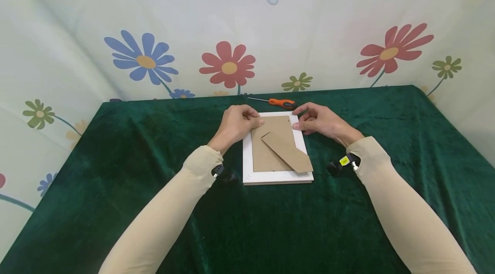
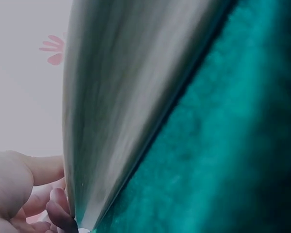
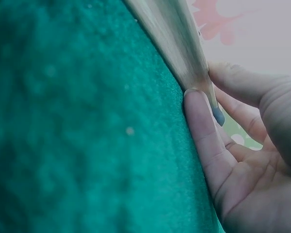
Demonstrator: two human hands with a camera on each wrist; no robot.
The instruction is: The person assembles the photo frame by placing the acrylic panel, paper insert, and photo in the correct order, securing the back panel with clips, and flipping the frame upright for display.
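Note:
A white picture frame [image 1: 276, 176] lies face down, its brown backing board [image 1: 261, 158] showing. On the board, a brown easel leg [image 1: 290, 153] slants toward the near right corner. My left hand [image 1: 238, 121] grips the far left corner, thumb on the backing board. At the far right corner, my right hand [image 1: 321, 121] pinches the frame between thumb and fingers. In the left wrist view the frame's side edge [image 2: 116, 97] runs down to my left hand [image 2: 19, 189]. The right wrist view shows my right hand [image 3: 252, 160] around a corner of the frame [image 3: 179, 43].
Just beyond the frame lies a screwdriver [image 1: 280, 102] with an orange and black handle, its shaft pointing left. Dark green velvet cloth [image 1: 116, 205] covers the table. Behind the table hangs a white curtain [image 1: 317, 20] printed with flowers.

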